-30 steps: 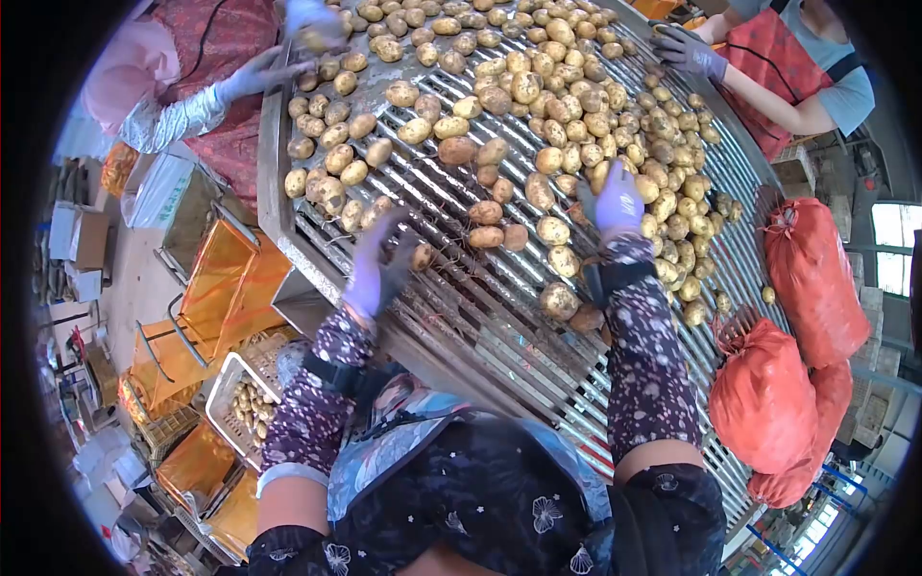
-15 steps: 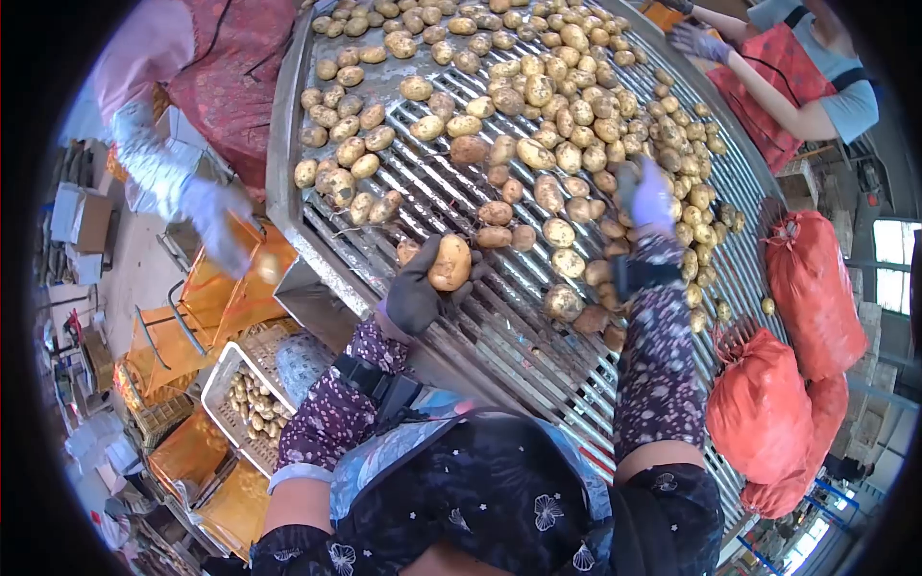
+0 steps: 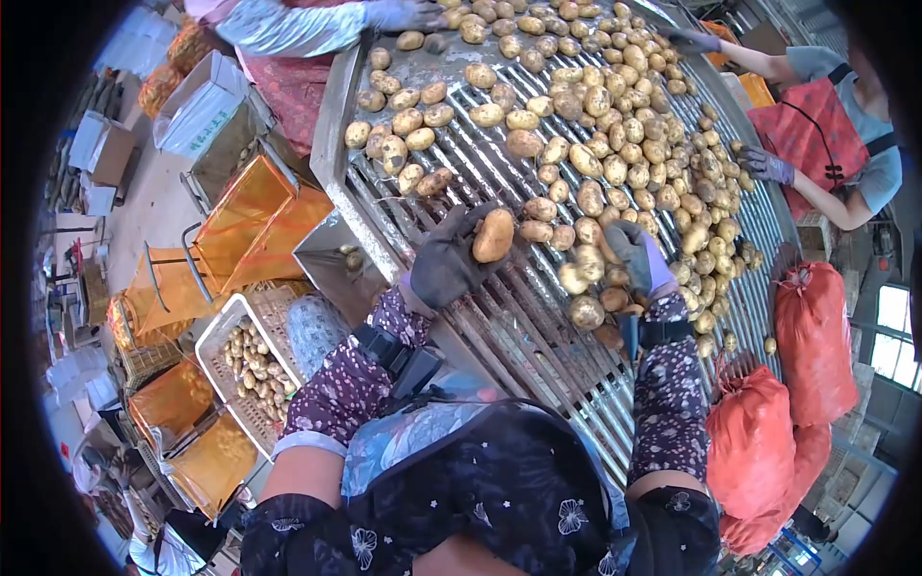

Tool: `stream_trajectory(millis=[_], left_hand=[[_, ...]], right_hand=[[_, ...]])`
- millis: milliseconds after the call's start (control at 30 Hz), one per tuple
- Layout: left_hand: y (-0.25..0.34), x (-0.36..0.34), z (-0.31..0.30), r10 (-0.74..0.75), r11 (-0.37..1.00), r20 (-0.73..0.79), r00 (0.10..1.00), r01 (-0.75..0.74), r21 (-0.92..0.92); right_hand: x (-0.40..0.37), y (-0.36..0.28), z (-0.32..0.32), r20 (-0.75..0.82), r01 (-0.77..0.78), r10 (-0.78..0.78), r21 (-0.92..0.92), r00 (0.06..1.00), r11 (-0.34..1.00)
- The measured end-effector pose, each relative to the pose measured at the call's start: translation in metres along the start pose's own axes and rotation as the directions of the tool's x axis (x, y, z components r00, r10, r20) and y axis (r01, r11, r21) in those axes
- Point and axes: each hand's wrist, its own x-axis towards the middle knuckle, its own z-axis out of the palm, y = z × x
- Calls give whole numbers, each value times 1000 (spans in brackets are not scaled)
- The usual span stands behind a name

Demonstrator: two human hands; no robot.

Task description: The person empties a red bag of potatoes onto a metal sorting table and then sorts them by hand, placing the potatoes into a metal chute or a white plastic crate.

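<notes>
My left hand (image 3: 449,259), in a dark glove, is closed around a single oval potato (image 3: 494,235) above the slatted metal table (image 3: 523,336). Dark-palmed and purple-backed, the glove on my right hand (image 3: 639,257) rests at the near edge of the potato heap (image 3: 629,144), its fingers stretched out to the left. Just beside those fingers are a couple of motion-blurred potatoes (image 3: 581,269). Their contact with the hand is not clear. More potatoes (image 3: 399,144) lie loosely spread at the table's left side.
Red filled sacks (image 3: 754,442) stand along the right side. A pale crate (image 3: 235,336) of potatoes and orange bags on frames (image 3: 259,221) are at left, near a metal chute (image 3: 336,254). Co-workers' gloved hands (image 3: 403,14) (image 3: 765,165) are at the far left and right edges.
My right hand has come back toward me from farther up the heap, and potatoes beside it are moving. My left hand still holds a potato. The left co-worker's arm has swung over the table.
</notes>
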Motion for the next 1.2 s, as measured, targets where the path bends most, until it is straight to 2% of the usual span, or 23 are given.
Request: stream_trajectory(millis=[33, 100, 167, 200, 233, 267, 367, 433, 467, 500, 567, 600, 733, 767, 833, 867, 900, 967, 1000, 1033, 1067, 1167, 1200], left_hand=[[-3, -2, -4, 56, 987, -43, 998, -49, 152], [0, -11, -5, 72, 988, -90, 993, -59, 141], [14, -22, 4, -19, 983, -78, 997, 4, -185], [21, -26, 5, -48, 981, -112, 993, 26, -191], [22, -33, 8, 118, 985, -66, 991, -108, 132], [23, -41, 10, 280, 868, -18, 960, -245, 433], [32, -53, 23, 283, 957, -128, 951, -270, 107], [34, -56, 31, 307, 951, -165, 937, -310, 12], [36, -57, 36, 332, 942, -168, 928, -334, 14], [43, -61, 42, 306, 935, -93, 948, -317, -158], [40, -66, 24, 436, 886, -25, 900, -434, -165], [38, -70, 14, 497, 855, 10, 868, -488, -173], [49, -97, 26, 425, 880, -61, 903, -428, -208], [50, -103, 23, 422, 879, -29, 906, -417, -233], [54, -119, 19, 432, 872, 38, 901, -407, -271], [59, -133, 11, 376, 882, 29, 926, -348, -319], [61, -148, 2, 390, 871, -53, 919, -387, -302], [66, -176, -9, 425, 847, -205, 882, -467, -253], [72, -185, -13, 462, 825, -226, 858, -509, -245], [80, -211, -5, 445, 857, -119, 887, -461, -230], [90, -223, -20, 493, 849, -126, 861, -508, -145], [128, -238, -54, 690, 720, -153, 708, -692, 43], [152, -242, -58, 640, 760, -167, 750, -650, -13]], right_hand=[[-6, -13, 18, 52, -3, -12, 263, 999, 965], [-29, -52, 62, 117, -53, -56, 762, 992, 646], [-31, -70, 84, 305, -202, -174, 874, 936, 441], [-29, -76, 94, 338, -236, -191, 878, 922, 416], [-26, -81, 102, 374, -274, -207, 878, 904, 392], [-26, -86, 108, 376, -253, -195, 850, 906, 462], [-31, -106, 145, 121, -63, -45, 758, 992, 649], [-34, -117, 164, 200, 144, -262, 464, 944, 874], [-36, -123, 173, 236, 285, -365, 314, 901, 906], [-43, -134, 175, 279, 207, -323, 376, 904, 903], [-57, -158, 180, 361, 38, -236, 479, 902, 877], [-56, -157, 180, 347, 121, -289, 432, 892, 894], [-56, -149, 206, 309, 342, -407, 243, 860, 908], [-56, -147, 215, 343, 400, -447, 202, 826, 894], [-52, -116, 241, 375, 690, -666, 88, 645, 718], [-56, -117, 248, 417, 681, -648, 90, 637, 727], [-57, -119, 255, 462, 674, -632, 93, 623, 733], [-63, -125, 259, 522, 303, -340, 157, 783, 940], [-59, -121, 261, 522, 357, -390, 167, 759, 919], [-57, -119, 263, 527, 356, -375, 142, 762, 924], [-56, -115, 263, 527, 356, -361, 115, 769, 927], [-62, -109, 262, 545, 355, -345, 91, 764, 931], [-66, -106, 262, 553, 348, -337, 90, 762, 933]])
